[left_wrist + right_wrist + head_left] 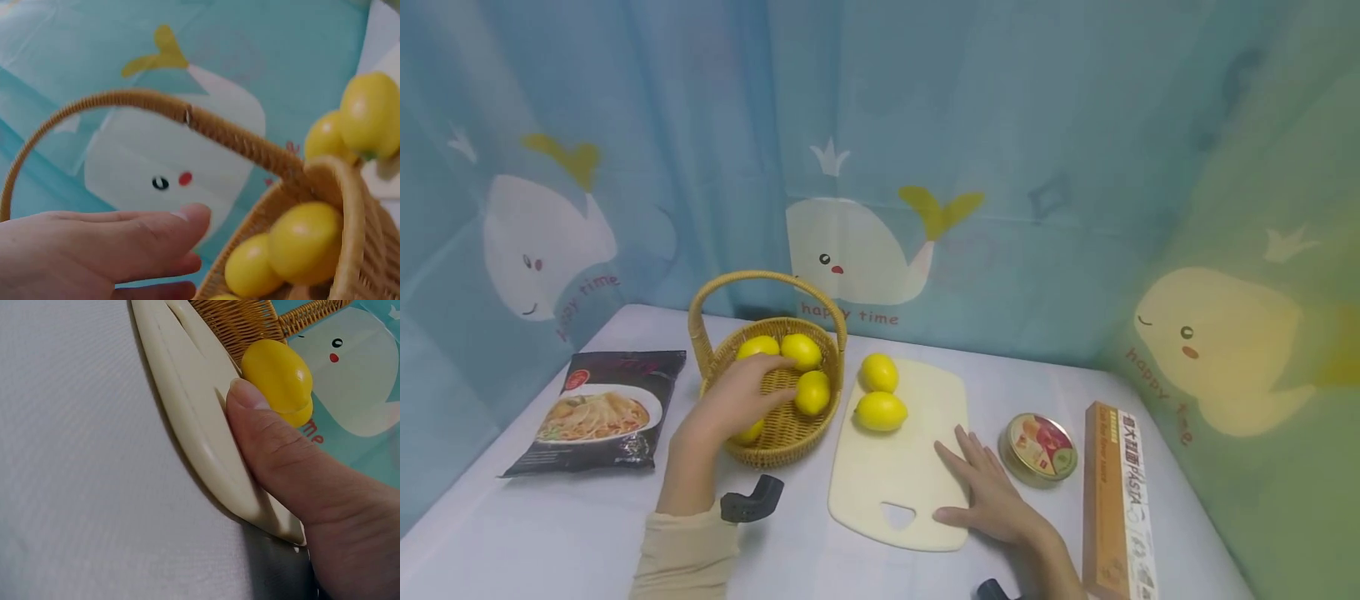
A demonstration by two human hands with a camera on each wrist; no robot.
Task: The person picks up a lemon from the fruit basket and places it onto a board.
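Observation:
My left hand (pixel 741 396) reaches over the wicker basket (pixel 778 454), its fingers extended among the lemons inside. A lemon (pixel 812 393) lies right at the fingertips, and another lemon (pixel 801 352) sits just behind. In the left wrist view, nothing shows between the thumb and fingers of that hand (pixel 119 247). On the cream cutting board (pixel 895 475) two lemons sit near its far left edge, the nearer lemon (pixel 882 412) lying sideways. Spread fingers of my right hand (pixel 988 492) rest on the board's right edge; its thumb (pixel 269 437) lies along the board.
A dark noodle packet (pixel 598 412) lies left of the basket. To the right of the board stand a round tin (pixel 1039 450) and a long pasta box (pixel 1116 500). The basket's tall handle (pixel 767 275) arches above its bowl. A whale-print curtain (pixel 1037 167) hangs behind the white table.

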